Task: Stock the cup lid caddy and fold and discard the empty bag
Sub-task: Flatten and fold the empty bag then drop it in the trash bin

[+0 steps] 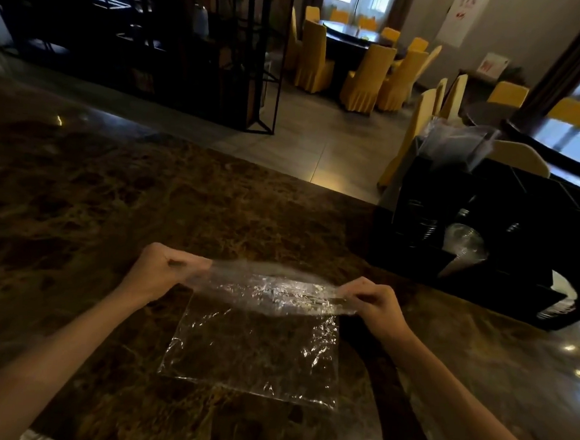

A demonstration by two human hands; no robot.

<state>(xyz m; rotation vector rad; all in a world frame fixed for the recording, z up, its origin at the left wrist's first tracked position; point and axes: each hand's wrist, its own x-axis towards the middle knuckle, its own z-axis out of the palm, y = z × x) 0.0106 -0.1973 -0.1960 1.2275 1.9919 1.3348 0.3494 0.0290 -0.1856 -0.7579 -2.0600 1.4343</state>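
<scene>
A clear, crinkled empty plastic bag (pixel 255 348) lies flat on the brown marble counter (pixel 111 207) in front of me. Its far edge is lifted off the counter and curls over toward me. My left hand (pixel 161 269) pinches the far left corner of the bag. My right hand (pixel 372 303) pinches the far right corner. At the right stands the black cup lid caddy (pixel 486 233), with clear lids (pixel 463 242) stacked in a front compartment and more clear plastic (pixel 455 142) sticking up from its top.
The counter's far edge runs diagonally behind the bag, with tiled floor beyond. A dark metal shelf (pixel 190 51) stands at the back left. Round tables with yellow-covered chairs (pixel 367 77) fill the room behind. A white item (pixel 561 300) sits at the caddy's near right corner.
</scene>
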